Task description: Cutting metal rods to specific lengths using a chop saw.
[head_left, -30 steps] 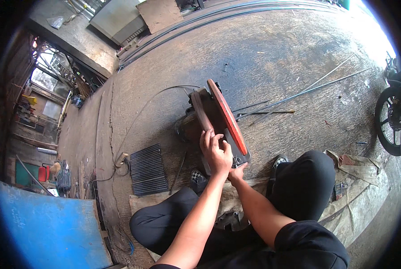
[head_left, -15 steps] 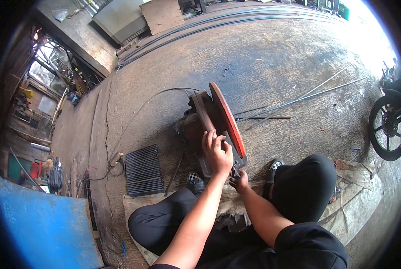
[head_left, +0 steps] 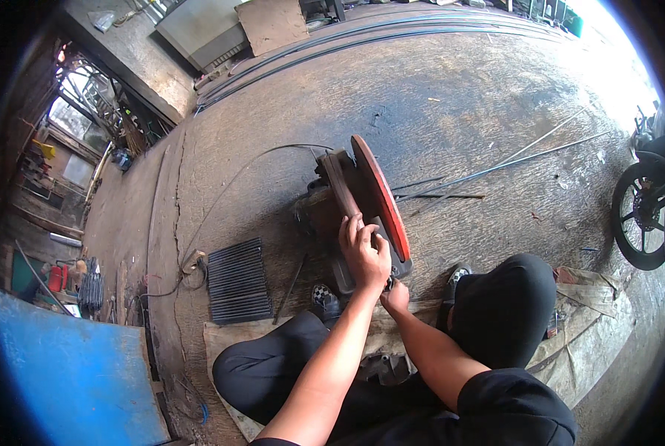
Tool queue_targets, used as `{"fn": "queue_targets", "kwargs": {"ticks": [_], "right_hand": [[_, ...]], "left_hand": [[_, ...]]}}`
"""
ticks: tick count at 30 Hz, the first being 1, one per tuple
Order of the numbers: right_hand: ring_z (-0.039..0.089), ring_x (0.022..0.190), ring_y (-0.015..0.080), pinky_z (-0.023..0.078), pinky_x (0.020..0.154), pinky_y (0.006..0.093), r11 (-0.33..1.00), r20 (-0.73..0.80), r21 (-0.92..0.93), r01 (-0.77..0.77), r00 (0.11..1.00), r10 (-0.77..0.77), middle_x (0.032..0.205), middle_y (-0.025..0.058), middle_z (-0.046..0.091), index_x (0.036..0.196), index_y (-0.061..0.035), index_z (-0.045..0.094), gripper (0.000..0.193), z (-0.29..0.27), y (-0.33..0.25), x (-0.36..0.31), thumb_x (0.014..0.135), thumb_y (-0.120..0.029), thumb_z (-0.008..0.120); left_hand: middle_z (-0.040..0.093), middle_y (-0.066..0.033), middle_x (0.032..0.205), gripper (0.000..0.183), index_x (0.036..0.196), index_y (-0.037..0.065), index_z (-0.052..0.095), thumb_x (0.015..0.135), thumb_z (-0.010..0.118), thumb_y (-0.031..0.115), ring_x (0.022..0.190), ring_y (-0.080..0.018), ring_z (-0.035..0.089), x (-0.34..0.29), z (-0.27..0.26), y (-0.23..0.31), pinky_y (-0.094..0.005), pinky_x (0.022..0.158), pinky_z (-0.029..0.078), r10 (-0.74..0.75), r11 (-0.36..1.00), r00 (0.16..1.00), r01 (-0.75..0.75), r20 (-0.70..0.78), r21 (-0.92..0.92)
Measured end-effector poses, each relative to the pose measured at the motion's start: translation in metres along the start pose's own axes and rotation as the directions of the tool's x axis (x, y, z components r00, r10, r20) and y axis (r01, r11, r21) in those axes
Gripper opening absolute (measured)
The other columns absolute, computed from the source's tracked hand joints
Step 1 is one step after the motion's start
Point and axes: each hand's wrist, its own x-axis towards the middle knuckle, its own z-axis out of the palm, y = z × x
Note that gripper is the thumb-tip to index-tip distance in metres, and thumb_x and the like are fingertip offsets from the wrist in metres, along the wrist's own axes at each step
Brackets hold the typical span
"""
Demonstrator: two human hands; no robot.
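Chop saw (head_left: 362,215) with the red blade guard (head_left: 381,195) is sitting on the bare concrete floor (head_left: 459,111), right in front of my knees. I'm sitting on a sheet of cardboard (head_left: 224,338) with legs spread either side of it.

Left hand (head_left: 363,251) is lying flat over the saw's lower body, just beside the guard, fingers (head_left: 349,227) spread narrow and pressing on it rather than wrapping anything. Right hand (head_left: 396,295) is tucked under the left at the near end of the base; its fingers are hidden, so I can't tell whether they're closed on something or not.

Risks I'm judging from this:
- Left fingers are touching the guard's edge. If the wheel spins up, they're too near it.
- Power cable (head_left: 236,178) is looping across the floor to a plug block (head_left: 192,262) near the black ribbed mat (head_left: 236,281). If it's live, an accidental trigger is possible.
- Saw isn't fixed down; a push could skid it toward my shoes (head_left: 457,279).
- Thin steel rods (head_left: 511,160) are lying loose just beyond the blade and could get snagged or kicked.
- Both hands are bare, so sparks and burrs are hitting skin.
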Motion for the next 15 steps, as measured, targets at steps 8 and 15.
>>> {"fn": "queue_targets", "kwargs": {"ticks": [8, 15], "right_hand": [[0.062, 0.092, 0.0447, 0.05, 0.083, 0.0494, 0.988, 0.039, -0.072, 0.138, 0.99, -0.136, 0.096, 0.0276, 0.063, 0.102, 0.0037, 0.055, 0.04, 0.003, 0.005, -0.004, 0.069, -0.014, 0.069], [0.061, 0.097, 0.0441, 0.05, 0.086, 0.0476, 0.999, 0.049, -0.034, -0.03, 0.998, 0.032, 0.102, 0.0278, 0.062, 0.105, 0.0043, 0.053, 0.044, 0.002, -0.007, -0.007, 0.068, -0.013, 0.069]], "left_hand": [[0.05, -0.0161, 0.13, 0.014, 0.093, 0.003, 0.064, 0.079, 0.061, 0.007, 0.131, -0.0388, 0.038, 0.0, -0.001, -0.004, -0.0474, 0.109, 0.032, 0.004, 1.0, 1.0, -0.004, -0.014, -0.015], [0.051, -0.0172, 0.13, 0.014, 0.092, 0.003, 0.064, 0.079, 0.06, 0.006, 0.13, -0.0397, 0.038, 0.0, -0.001, -0.003, -0.0483, 0.11, 0.03, 0.01, 1.0, 1.0, -0.01, -0.017, -0.012]]}}
